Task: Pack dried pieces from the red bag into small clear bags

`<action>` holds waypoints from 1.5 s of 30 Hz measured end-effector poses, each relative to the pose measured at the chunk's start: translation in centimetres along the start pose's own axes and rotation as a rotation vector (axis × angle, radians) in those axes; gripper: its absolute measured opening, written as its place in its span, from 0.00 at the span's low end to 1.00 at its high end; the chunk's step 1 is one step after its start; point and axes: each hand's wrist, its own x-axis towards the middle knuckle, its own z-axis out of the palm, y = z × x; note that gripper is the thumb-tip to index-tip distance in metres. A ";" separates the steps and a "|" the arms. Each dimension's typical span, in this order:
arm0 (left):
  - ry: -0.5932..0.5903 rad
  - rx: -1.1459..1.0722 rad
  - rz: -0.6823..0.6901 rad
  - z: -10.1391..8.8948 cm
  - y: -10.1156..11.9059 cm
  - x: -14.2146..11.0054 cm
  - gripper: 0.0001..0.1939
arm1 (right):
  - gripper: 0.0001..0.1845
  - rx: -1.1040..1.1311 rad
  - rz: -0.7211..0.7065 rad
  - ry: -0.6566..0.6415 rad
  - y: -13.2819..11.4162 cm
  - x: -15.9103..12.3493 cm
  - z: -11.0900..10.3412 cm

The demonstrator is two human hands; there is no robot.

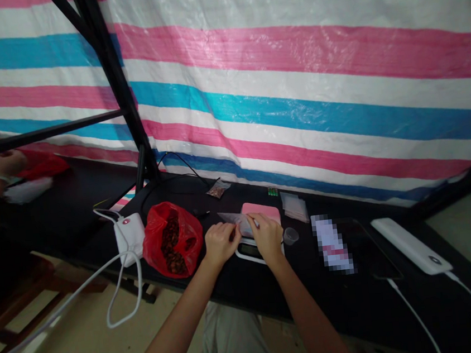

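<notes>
Between my two hands is a small clear plastic bag (232,217), held above a kitchen scale (249,249) with a pink top (261,211). My left hand (221,242) pinches the bag's near edge with its fingers closed. On the other side, my right hand (267,235) grips the bag too, its fingers curled over the scale and hiding part of it. Whether anything is inside the bag I cannot make out. Left of my hands, a red plastic bag (152,247) stands wide at the mouth, full of small brown pieces (172,245).
Behind lie a filled small bag (219,189), green batteries (272,191) and a stack of clear bags (294,207). A small clear cup (291,236), a phone (371,249) and a white power bank (411,245) are at right. A white power strip (129,238) is left; another person's hand (6,163) shows beyond the frame.
</notes>
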 end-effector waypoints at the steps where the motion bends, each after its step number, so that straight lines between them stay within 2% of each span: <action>1: 0.034 0.005 -0.004 -0.1 0.1 0.0 0.12 | 0.13 0.018 0.034 -0.005 -0.1 0.0 0.0; 4: 0.118 -0.017 -0.032 -0.3 0.1 0.1 0.08 | 0.14 0.075 0.127 -0.033 -0.3 0.1 -0.2; 7: 0.171 -0.046 -0.052 -0.6 0.2 0.2 0.03 | 0.15 0.151 0.161 -0.073 -0.3 0.4 -0.4; 9: 0.178 -0.062 -0.037 -0.8 0.2 0.3 0.06 | 0.15 0.189 0.176 -0.094 -0.2 0.6 -0.4; 11: 0.108 -0.099 0.018 -1.1 0.3 0.6 0.14 | 0.15 0.213 0.193 -0.113 0.0 0.7 -0.4; 14: -0.084 -0.145 0.095 -1.4 0.5 1.1 0.26 | 0.15 0.251 0.203 -0.159 0.2 1.0 -0.3; 17: -0.190 -0.155 0.093 -1.2 0.4 1.5 0.32 | 0.13 0.274 0.187 -0.228 0.5 1.1 -0.3; 22: -0.170 -0.157 0.051 -0.7 -0.1 1.4 0.34 | 0.14 0.336 0.199 -0.288 0.9 1.2 0.2; 26: -0.138 -0.161 0.024 -0.5 -0.3 1.3 0.35 | 0.14 0.415 0.149 -0.336 1.0 1.1 0.4; 28: -0.133 -0.179 0.008 -0.4 -0.4 1.2 0.34 | 0.14 0.385 0.153 -0.287 0.9 1.1 0.2; 31: -0.142 -0.193 -0.006 -0.3 -0.6 1.1 0.34 | 0.15 0.268 0.216 -0.068 0.3 0.9 -0.5; 32: -0.149 -0.190 -0.006 -0.3 -0.6 1.1 0.34 | 0.15 0.243 0.213 -0.017 0.1 0.9 -0.7; 34: -0.169 -0.181 -0.007 -0.3 -0.6 1.1 0.34 | 0.13 0.243 0.135 -0.010 -0.4 0.7 -1.0; 38: -0.211 -0.182 -0.003 -0.2 -0.6 1.1 0.32 | 0.07 0.311 -0.059 -0.153 -1.3 0.5 -0.8; 45: -0.237 -0.149 -0.006 0.1 -0.7 0.9 0.35 | 0.07 0.308 -0.055 -0.255 -1.0 0.5 -0.3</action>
